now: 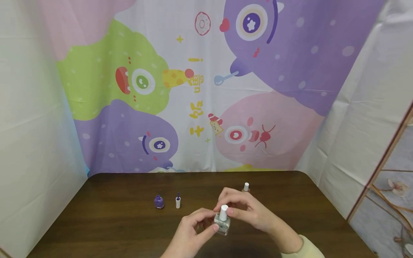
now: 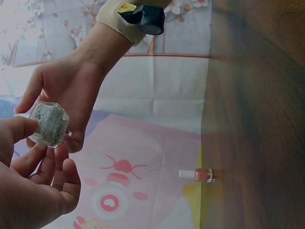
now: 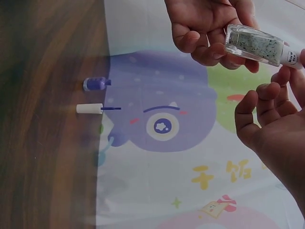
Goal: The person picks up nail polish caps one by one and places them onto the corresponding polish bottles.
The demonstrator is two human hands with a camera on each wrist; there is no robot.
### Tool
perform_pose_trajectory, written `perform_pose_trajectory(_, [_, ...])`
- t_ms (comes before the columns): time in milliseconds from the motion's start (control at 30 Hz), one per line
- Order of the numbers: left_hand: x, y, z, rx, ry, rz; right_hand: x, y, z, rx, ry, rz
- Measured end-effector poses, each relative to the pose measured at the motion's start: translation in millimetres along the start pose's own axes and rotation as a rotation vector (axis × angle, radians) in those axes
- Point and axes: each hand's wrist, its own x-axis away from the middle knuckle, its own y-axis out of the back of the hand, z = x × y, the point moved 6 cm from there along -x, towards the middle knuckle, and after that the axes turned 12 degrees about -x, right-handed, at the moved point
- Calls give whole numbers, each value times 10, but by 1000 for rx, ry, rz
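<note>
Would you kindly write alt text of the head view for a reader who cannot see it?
A left hand holds a small glass bottle over a dark table while the right hand pinches its white cap. Beyond stand an open purple bottle, a loose cap with brush upward, and a partly hidden white-capped bottle, before a cartoon-monster curtain.

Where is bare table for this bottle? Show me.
Bare table: left of the open purple bottle, and at the back between the white brush cap and peach bottle. Crowded: front middle, under the left hand and right hand holding the speckled bottle.
</note>
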Motion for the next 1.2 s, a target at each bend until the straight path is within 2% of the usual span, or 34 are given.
perform_pose_trajectory(167, [-5, -1, -13, 1, -32, -2, -5, 10, 3, 53, 29, -22])
perform_pose_trajectory(300, [-8, -1, -13, 6, -30, 1, -6, 22, 5, 88, 41, -42])
perform_pose_trajectory(500, [-16, -2, 10, 8, 25, 9, -3, 46, 17, 151, 51, -75])
perform_pose_trajectory(700, [-20, 2, 25, 8, 57, 6, 5, 73, 2, 180, 25, -122])
perform_pose_trajectory(1200, [-7, 24, 54, 12, 155, -12, -37, 87, -20, 153, 19, -207])
